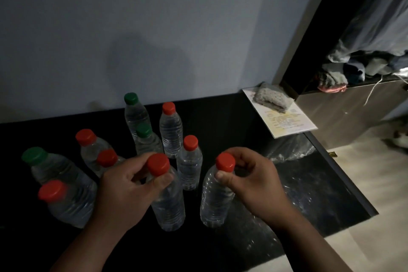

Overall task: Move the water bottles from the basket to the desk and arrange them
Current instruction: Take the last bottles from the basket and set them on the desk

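Note:
Several clear water bottles with red or green caps stand upright on the black desk (220, 117). My left hand (123, 190) pinches the neck of a red-capped bottle (169, 207) just below its cap. My right hand (254, 185) grips the neck of another red-capped bottle (215, 201) to the right of it. Both held bottles stand upright at the desk's front. Behind them are a red-capped bottle (189, 165), another red-capped bottle (171, 132) and two green-capped bottles (134, 115). No basket is in view.
At the left stand a green-capped bottle (53, 168) and more red-capped bottles (66, 203). A paper sheet (291, 121) with a folded grey cloth (272, 99) lies at the desk's back right corner. Crumpled clear plastic (289, 150) lies near the right edge. A cabinet with clothes (364, 68) stands right.

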`<state>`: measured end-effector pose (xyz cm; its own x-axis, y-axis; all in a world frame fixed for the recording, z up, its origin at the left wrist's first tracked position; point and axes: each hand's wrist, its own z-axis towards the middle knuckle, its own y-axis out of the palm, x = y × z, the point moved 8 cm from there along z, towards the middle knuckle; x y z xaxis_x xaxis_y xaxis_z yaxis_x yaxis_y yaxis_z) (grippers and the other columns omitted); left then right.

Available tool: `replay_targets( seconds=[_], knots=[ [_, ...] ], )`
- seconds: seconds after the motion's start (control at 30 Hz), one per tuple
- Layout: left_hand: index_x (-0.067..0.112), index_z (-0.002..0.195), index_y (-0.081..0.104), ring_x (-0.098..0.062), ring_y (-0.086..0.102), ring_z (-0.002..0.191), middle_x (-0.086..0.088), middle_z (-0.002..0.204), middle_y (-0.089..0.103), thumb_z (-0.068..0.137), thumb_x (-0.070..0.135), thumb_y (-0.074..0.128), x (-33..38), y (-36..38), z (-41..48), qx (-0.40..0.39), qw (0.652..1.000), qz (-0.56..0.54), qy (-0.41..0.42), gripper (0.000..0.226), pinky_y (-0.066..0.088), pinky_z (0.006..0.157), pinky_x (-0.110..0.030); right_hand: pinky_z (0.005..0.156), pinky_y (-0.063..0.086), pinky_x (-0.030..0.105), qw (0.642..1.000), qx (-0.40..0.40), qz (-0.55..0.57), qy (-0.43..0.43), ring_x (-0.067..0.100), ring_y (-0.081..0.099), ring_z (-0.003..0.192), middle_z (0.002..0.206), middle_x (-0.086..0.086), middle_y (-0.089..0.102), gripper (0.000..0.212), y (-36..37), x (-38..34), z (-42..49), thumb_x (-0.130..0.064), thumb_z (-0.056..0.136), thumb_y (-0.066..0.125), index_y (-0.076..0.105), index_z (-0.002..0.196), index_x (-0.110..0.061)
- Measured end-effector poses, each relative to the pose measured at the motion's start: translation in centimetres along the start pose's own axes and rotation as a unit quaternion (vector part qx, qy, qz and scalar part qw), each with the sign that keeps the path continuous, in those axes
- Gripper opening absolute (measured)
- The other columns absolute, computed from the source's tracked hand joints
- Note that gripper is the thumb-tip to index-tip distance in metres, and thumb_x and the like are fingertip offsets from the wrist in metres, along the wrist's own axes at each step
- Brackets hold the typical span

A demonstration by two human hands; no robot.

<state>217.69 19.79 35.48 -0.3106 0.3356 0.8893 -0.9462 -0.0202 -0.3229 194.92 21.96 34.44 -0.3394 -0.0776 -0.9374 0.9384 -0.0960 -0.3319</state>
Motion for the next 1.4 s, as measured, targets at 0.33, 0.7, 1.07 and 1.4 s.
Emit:
replay_targets(
  seconds=[0.33,0.7,1.07,1.4],
  knots=[
    [0.049,0.089,0.068,-0.003,0.056,0.066,0.009,0.072,0.065,0.072,0.068,0.063,0.3,0.7,-3.3,0.075,0.978,-0.086,0.172,0.025,0.046,0.064,-0.013,0.071,0.054,0.021,0.983,0.053,0.043,-0.172,0.011,0.069,0.086,0.091,-0.006,0.071,0.018,0.6,-0.2,-2.3,-0.028,0.078,0.071,0.068,0.096,-0.029],
    [0.035,0.083,0.065,0.0,0.059,0.064,0.011,0.074,0.067,0.078,0.034,0.067,-0.8,0.2,-7.2,0.11,0.969,-0.081,0.207,0.005,0.046,0.061,-0.011,0.08,0.055,0.031,0.966,0.144,0.041,-0.211,0.012,0.07,0.086,0.088,-0.002,0.073,0.016,1.5,0.4,-7.5,-0.013,0.085,0.07,0.069,0.099,-0.02],
    [0.04,0.084,0.064,0.0,0.064,0.079,0.014,0.082,0.07,0.079,0.016,0.075,-4.7,1.7,-7.8,0.101,0.981,-0.079,0.143,0.027,0.047,0.074,-0.011,0.079,0.053,0.024,0.971,0.187,0.012,-0.149,0.003,0.068,0.086,0.089,-0.009,0.073,0.018,2.2,4.2,-8.9,-0.016,0.084,0.072,0.069,0.097,-0.028],
    [0.05,0.128,0.047,-0.004,0.057,0.114,0.017,0.123,0.062,0.072,0.046,0.074,-9.6,4.0,-9.1,0.032,0.998,-0.046,0.032,0.062,0.046,0.097,-0.036,0.096,0.045,0.022,0.979,0.136,-0.071,-0.135,-0.004,0.054,0.118,0.129,-0.022,0.055,0.082,4.3,7.4,-9.7,-0.013,0.078,0.076,0.034,0.141,-0.045]
  ],
)
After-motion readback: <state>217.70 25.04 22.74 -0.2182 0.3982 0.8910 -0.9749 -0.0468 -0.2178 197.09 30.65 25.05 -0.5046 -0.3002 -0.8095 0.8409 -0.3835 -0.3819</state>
